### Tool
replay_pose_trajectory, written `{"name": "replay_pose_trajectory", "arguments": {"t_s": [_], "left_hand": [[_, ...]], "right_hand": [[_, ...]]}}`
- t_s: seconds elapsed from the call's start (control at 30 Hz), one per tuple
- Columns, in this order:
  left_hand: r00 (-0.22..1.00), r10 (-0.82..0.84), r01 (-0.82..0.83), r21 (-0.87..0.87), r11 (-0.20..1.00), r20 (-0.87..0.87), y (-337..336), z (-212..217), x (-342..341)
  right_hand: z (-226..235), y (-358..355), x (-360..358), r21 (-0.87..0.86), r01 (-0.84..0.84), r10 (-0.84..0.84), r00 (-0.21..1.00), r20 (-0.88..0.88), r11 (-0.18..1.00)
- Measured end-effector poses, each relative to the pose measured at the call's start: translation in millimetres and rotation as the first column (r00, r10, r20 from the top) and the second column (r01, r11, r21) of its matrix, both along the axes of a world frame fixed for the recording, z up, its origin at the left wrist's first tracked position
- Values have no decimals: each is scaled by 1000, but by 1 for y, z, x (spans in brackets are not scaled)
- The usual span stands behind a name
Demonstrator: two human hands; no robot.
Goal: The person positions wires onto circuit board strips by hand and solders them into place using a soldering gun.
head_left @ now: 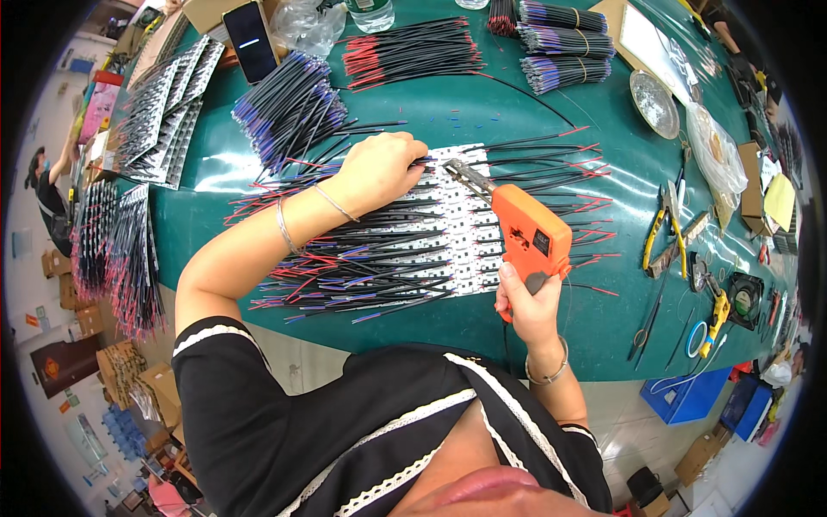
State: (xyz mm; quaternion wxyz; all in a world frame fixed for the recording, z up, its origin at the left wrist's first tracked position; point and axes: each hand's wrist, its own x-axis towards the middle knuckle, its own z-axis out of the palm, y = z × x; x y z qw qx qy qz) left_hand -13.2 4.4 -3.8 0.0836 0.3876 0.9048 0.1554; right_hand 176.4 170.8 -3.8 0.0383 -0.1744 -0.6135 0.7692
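My right hand (531,303) is wrapped round the grip of an orange soldering gun (529,226). Its metal tip reaches the upper part of a white panel of small circuit boards (468,241). At that panel's upper left, my left hand (383,170) has its fingers pinched close to the tip, on what looks like a thin black wire; the fingers partly hide it. Many black wires with red and blue ends (345,258) fan out leftward from the panel, and more black wires with red ends (551,177) stick out to its right.
Behind lie loose blue-ended wires (289,108), red-ended wires (413,53) and tied bundles (564,43). A phone (251,41) leans at the back left, near wired panels (168,112). To the right are a metal dish (654,103), pliers (656,233) and a small fan (744,300).
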Motion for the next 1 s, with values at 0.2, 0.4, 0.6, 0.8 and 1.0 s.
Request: {"name": "replay_pose_trajectory", "arguments": {"t_s": [0.2, 0.4, 0.6, 0.8, 1.0], "left_hand": [[1000, -21, 21, 5, 1000, 18, 1, 0, -1], [999, -27, 27, 6, 1000, 24, 3, 2, 0], [999, -30, 32, -36, 999, 35, 5, 3, 0], [998, -49, 51, -72, 996, 37, 7, 1, -3], [998, -26, 32, -92, 995, 61, 9, 4, -3]], "right_hand": [[-2, -2, -2, 1, -5, 5, 1000, 9, 1000], [-4, -2, -2, 31, -39, 38, 999, 27, 999], [-4, -2, -1, 76, -58, 56, 998, 40, 995], [-9, -2, 1, 62, -49, 48, 999, 8, 997], [-8, -3, 0, 53, -59, 58, 998, 15, 997]]}}
